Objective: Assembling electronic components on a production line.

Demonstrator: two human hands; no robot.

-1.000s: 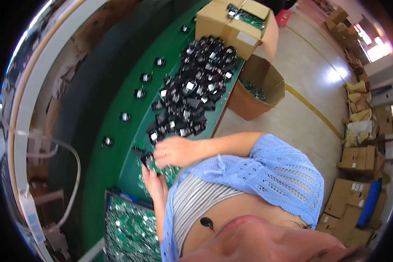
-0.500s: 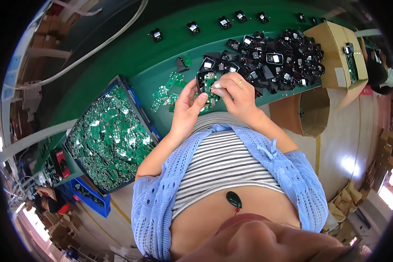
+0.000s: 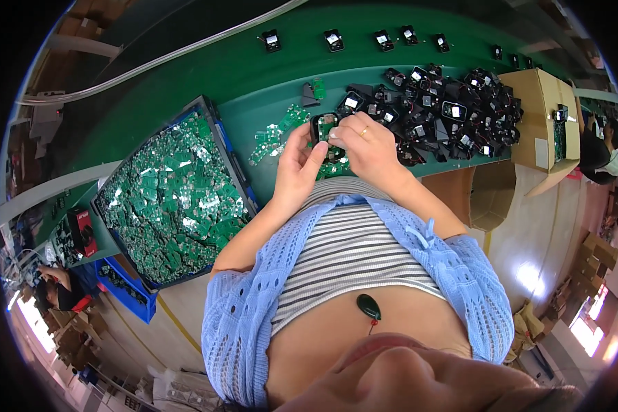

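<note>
Head view, fingers [image 3: 298, 140] gripping black housing [image 3: 314, 129], green board [image 3: 325, 129]

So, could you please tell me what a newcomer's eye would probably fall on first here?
Probably the mass of green circuit boards filling the dark-rimmed tray at the left. Next might come the heap of black cases at the right, beside an open cardboard box. Between them, the person's hands meet at one black case.
</note>
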